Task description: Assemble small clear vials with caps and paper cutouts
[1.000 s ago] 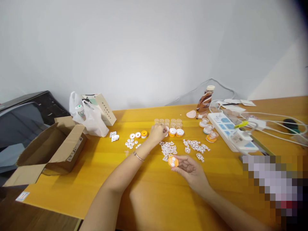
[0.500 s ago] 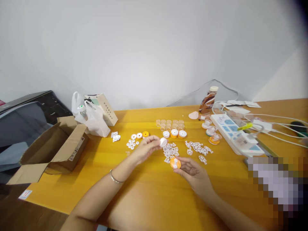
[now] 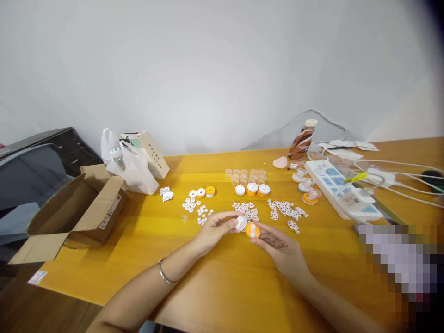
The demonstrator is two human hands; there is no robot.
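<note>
My left hand (image 3: 217, 229) pinches a small white cap (image 3: 240, 223) right beside a small orange round part (image 3: 252, 230) held in the fingertips of my right hand (image 3: 277, 249). The two pieces are almost touching above the yellow table (image 3: 222, 277). Just behind them lie white lattice-like plastic pieces (image 3: 247, 210) and a second scatter of these pieces (image 3: 286, 211). Three white-and-orange capped parts (image 3: 252, 188) stand in a row in front of several clear little cups (image 3: 244, 174).
An open cardboard box (image 3: 74, 210) sits at the left edge, with a white plastic bag (image 3: 128, 169) and a paper bag (image 3: 147, 150) behind it. Small white rings (image 3: 194, 206) lie left of centre. A power strip (image 3: 342, 189), cables and a brown bottle (image 3: 301, 141) are at the right.
My left hand picked a white cap from the row at the back, drew it toward me and brought it beside the orange part in my right hand.
</note>
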